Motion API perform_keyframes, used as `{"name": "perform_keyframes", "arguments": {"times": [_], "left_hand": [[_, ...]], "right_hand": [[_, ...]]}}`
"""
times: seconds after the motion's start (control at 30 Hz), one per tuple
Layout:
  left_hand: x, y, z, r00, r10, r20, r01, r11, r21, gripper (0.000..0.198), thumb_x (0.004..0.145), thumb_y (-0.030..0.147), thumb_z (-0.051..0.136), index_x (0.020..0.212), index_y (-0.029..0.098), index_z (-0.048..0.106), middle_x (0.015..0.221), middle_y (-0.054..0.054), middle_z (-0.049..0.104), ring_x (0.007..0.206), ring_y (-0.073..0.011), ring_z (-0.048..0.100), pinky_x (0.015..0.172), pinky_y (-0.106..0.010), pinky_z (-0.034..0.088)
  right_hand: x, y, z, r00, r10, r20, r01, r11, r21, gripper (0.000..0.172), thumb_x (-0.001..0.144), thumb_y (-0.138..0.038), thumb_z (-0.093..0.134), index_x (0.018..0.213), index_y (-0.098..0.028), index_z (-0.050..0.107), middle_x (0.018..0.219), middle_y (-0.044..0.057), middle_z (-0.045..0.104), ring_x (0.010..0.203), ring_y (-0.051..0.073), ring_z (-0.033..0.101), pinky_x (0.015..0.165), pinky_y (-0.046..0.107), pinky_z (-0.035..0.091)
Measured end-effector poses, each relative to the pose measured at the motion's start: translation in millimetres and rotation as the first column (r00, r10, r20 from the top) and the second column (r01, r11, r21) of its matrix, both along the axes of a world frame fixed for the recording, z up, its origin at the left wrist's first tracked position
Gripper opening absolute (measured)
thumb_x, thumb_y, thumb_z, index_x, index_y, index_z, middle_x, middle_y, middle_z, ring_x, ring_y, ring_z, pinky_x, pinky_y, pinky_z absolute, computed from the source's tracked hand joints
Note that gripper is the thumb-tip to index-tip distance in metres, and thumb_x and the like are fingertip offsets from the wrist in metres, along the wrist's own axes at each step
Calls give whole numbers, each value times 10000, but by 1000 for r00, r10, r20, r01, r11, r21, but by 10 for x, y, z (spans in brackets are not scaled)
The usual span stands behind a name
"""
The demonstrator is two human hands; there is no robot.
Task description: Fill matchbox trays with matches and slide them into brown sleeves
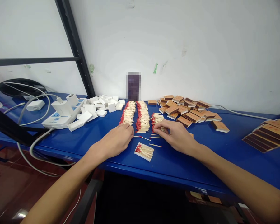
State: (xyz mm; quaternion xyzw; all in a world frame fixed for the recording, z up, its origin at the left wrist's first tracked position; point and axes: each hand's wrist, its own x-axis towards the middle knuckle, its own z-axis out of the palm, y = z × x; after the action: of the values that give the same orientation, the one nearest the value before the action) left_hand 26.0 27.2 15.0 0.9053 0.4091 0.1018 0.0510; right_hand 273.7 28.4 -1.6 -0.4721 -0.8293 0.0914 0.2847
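Rows of red-tipped matches (pixel 140 115) lie in piles on the blue table (pixel 200 161). My left hand (pixel 118 140) rests knuckles-up beside the left pile, fingers curled, touching the nearest matches. My right hand (pixel 175 133) pinches several matches at the near end of the right pile (pixel 156 119). Between the hands sits an open white matchbox tray (pixel 144 151) partly filled with matches. A few loose matches (pixel 151 137) lie around it.
Empty white trays (pixel 100 107) are heaped at back left beside a white power strip (pixel 62 115) with cables. Brown matchbox sleeves (pixel 189 110) are piled at back right; a neat stack of them (pixel 268 135) lies far right. A black metal frame (pixel 77 46) stands left.
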Motion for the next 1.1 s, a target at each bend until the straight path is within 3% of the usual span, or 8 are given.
{"name": "perform_keyframes", "arguments": {"times": [0.13, 0.3, 0.43, 0.57, 0.7, 0.87, 0.97, 1.1], "left_hand": [[-31, -116, 41, 970, -10, 244, 25, 998, -57, 210, 996, 234, 373, 1012, 178, 575, 897, -34, 620, 795, -169, 568, 754, -312, 443], [49, -239, -11, 842, -43, 537, 94, 993, -68, 374, 993, 240, 416, 1361, 226, 481, 961, -28, 621, 826, -138, 572, 760, -268, 468], [170, -260, -115, 713, -16, 701, 132, 985, -111, 348, 959, 232, 505, 1306, 210, 513, 888, -15, 634, 800, -127, 601, 760, -258, 494], [229, -276, -187, 651, 15, 759, 108, 988, -112, 229, 906, 222, 599, 1130, 195, 557, 832, 2, 681, 783, -130, 652, 768, -258, 504], [134, -310, -169, 742, -8, 671, 84, 993, -82, 259, 889, 267, 640, 1135, 218, 579, 945, -7, 721, 885, -151, 678, 856, -286, 505], [-73, -362, -78, 915, -41, 400, 101, 986, -129, 552, 849, 384, 678, 1356, 308, 472, 1363, -18, 568, 1258, -227, 511, 1071, -388, 401], [-74, -381, -71, 944, -50, 327, 108, 981, -164, 564, 875, 347, 640, 1397, 336, 427, 1376, -8, 552, 1262, -236, 481, 1047, -403, 405], [6, -386, -107, 945, -45, 323, 114, 974, -196, 462, 887, 333, 633, 1326, 322, 488, 1220, -9, 624, 1140, -221, 522, 991, -387, 415]], "right_hand": [[8, -17, 22, 999, -25, -34, 26, 999, 42, 157, 919, -279, 537, 927, -193, 669, 850, 52, 719, 661, 166, 577, 638, 289, 433], [-36, -137, 63, 979, 55, -198, -53, 998, 16, 173, 920, -311, 548, 969, -200, 671, 853, 54, 697, 658, 157, 571, 610, 285, 446], [-144, -258, 85, 904, 77, -421, -207, 940, -272, 263, 874, -422, 625, 1021, -211, 680, 617, -29, 563, 487, 110, 454, 464, 247, 376], [-229, -286, 64, 848, 42, -529, -274, 888, -370, 289, 841, -452, 656, 887, -172, 706, 572, -42, 479, 479, 89, 384, 441, 233, 313], [-208, -278, 76, 848, 57, -528, -281, 892, -355, 304, 836, -469, 656, 868, -169, 695, 610, -34, 496, 519, 90, 372, 471, 235, 301], [-148, -316, 348, 974, 114, -196, -189, 886, -425, 232, 863, -401, 608, 821, -192, 699, 527, -60, 430, 482, 90, 339, 459, 237, 274], [-187, -298, 518, 974, 225, 27, -190, 876, -444, 166, 842, -318, 599, 816, -212, 724, 575, -39, 541, 481, 91, 402, 460, 238, 294], [-309, -219, 555, 937, 299, 180, -210, 895, -394, 128, 778, -281, 629, 757, -218, 738, 629, -16, 635, 495, 107, 485, 463, 247, 323]]}}
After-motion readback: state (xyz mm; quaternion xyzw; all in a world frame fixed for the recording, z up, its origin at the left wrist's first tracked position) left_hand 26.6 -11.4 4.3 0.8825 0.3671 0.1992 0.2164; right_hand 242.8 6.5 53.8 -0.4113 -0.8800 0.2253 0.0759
